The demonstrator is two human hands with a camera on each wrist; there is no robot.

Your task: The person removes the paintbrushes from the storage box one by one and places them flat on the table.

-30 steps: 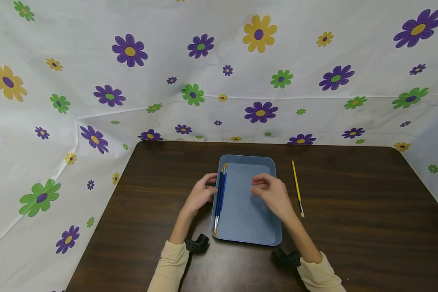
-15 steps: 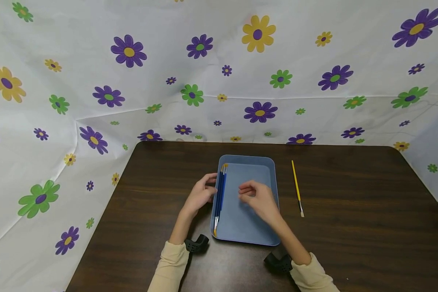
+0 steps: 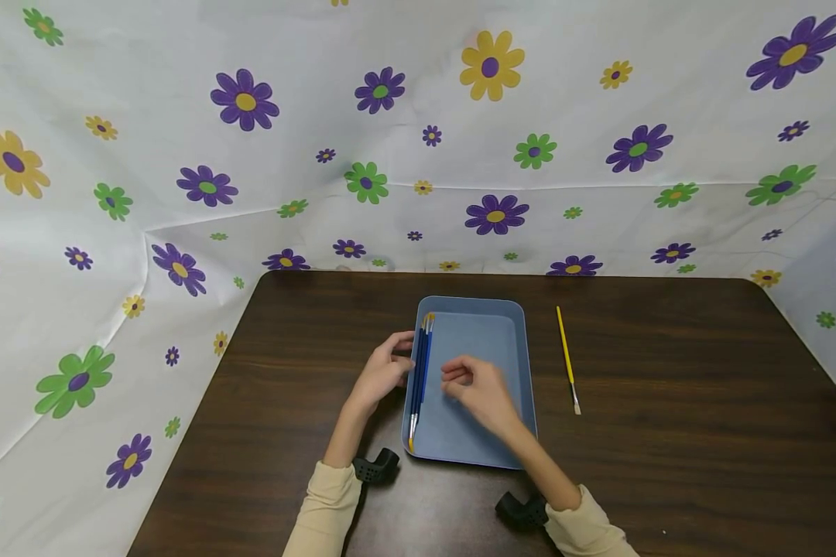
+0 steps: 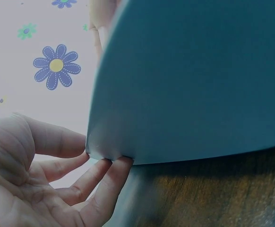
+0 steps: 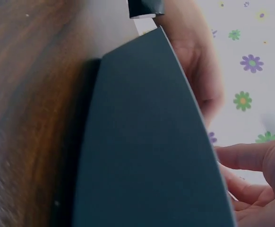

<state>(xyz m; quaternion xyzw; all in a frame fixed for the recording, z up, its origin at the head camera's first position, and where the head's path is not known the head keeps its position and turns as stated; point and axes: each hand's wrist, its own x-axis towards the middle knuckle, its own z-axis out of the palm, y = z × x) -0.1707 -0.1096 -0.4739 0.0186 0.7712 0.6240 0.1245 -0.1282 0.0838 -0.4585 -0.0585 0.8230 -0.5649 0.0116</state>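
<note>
A blue-grey tray (image 3: 474, 418) lies on the table. My left hand (image 3: 379, 371) holds it by its left wall; in the left wrist view, the thumb (image 4: 59, 140) is at the rim and the fingertips touch the lower edge. Several paintbrushes (image 3: 419, 379) with blue and dark blue handles lie side by side along the tray's left side. My right hand (image 3: 482, 393) is over the middle of the tray, right of the brushes, with loosely bent fingers and nothing seen in it. In the right wrist view, the tray's side hides part of that hand.
A yellow-handled paintbrush (image 3: 567, 360) lies on the dark wooden table (image 3: 669, 387), right of the tray. Behind the table hangs a white flowered cloth (image 3: 404, 162). A black wrist mount sits on each forearm.
My right hand has moved left across the tray and slightly nearer to me, closer to the blue brushes. The left hand, tray and brushes have stayed put.
</note>
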